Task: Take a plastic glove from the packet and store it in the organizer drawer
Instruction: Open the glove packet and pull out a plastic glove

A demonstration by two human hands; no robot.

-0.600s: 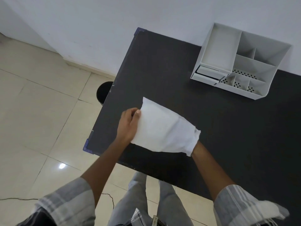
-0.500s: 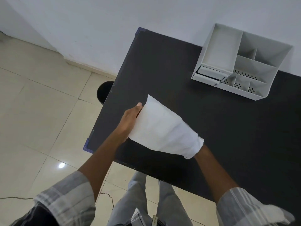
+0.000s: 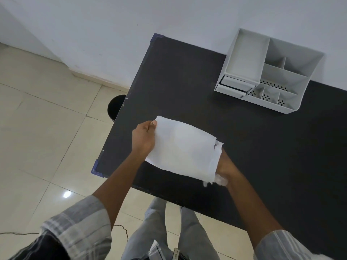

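Observation:
I hold a white packet (image 3: 183,149) above the near left part of the black table (image 3: 187,81). My left hand (image 3: 143,138) grips its closed left end, thumb on top. My right hand (image 3: 226,166) is at the torn right mouth, its fingertips hidden inside. A scrap of clear plastic glove (image 3: 221,181) shows crumpled at the mouth's lower corner, under that hand. The white organizer (image 3: 293,62) stands at the table's far right by the wall. Its small drawer (image 3: 233,86) at the front left is pulled out slightly.
The organizer's open compartments look empty, and the small front ones have perforated bottoms. A round black object (image 3: 115,107) stands on the tiled floor beside the table's left edge. Blue guards cover the table's left corners (image 3: 95,168).
My right hand has drawn back out of the packet, so its back now shows and a bit of clear glove has come out with it. The packet has tipped flatter and shifted slightly.

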